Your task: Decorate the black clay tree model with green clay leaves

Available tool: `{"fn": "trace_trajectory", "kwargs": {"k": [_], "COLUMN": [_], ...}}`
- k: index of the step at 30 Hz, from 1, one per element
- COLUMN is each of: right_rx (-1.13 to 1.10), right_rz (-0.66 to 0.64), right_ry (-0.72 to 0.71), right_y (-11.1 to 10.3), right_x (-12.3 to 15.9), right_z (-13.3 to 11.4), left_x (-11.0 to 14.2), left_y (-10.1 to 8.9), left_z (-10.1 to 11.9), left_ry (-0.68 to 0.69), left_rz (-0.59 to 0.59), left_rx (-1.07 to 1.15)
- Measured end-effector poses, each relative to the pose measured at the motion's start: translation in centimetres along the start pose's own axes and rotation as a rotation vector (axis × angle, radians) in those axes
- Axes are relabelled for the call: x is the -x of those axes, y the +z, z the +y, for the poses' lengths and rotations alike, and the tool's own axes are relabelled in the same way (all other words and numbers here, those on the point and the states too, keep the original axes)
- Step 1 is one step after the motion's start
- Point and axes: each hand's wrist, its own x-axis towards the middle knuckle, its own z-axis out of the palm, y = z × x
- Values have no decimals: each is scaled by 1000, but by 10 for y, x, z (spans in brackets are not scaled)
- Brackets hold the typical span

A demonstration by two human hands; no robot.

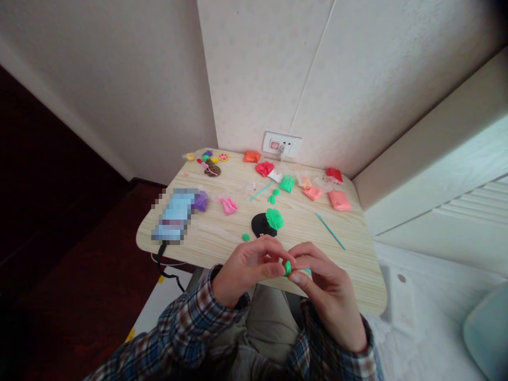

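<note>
One lump of green clay [288, 268], small, pinched between the fingertips of the left hand [254, 267] and right hand [327, 283], above the near edge of a pale wooden table [317, 286].

One black disc [262, 226], just beyond the hands, a flat green piece [274, 218] overlapping its right side. One green ball [246, 237], left of the disc. Green scraps [273, 197], beyond it.

Two blue sticks: one [331, 232] at right, one [262, 191] farther off, near centre.

Packets: green [287, 183], orange [251, 156], red [264, 169] at the far side; salmon [340, 200], far right; pink [229, 206], left of centre; purple [200, 201], touching a pixelated rectangular object [174, 216] at left.

One brown lump [212, 168] bearing a pink strip, far left; beside it, a round red-and-yellow piece [223, 157].

One wall socket [282, 144], beyond the table.
</note>
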Motion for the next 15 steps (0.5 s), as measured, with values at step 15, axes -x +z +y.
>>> {"fn": "trace_trajectory", "kwargs": {"k": [15], "right_rx": [75], "right_rz": [74], "right_ry": [-28], "right_y": [14], "right_x": [2], "right_z": [-12], "left_x": [-2], "left_y": [2], "left_z": [-8], "left_ry": [6], "left_rz": [53], "left_rx": [177]}}
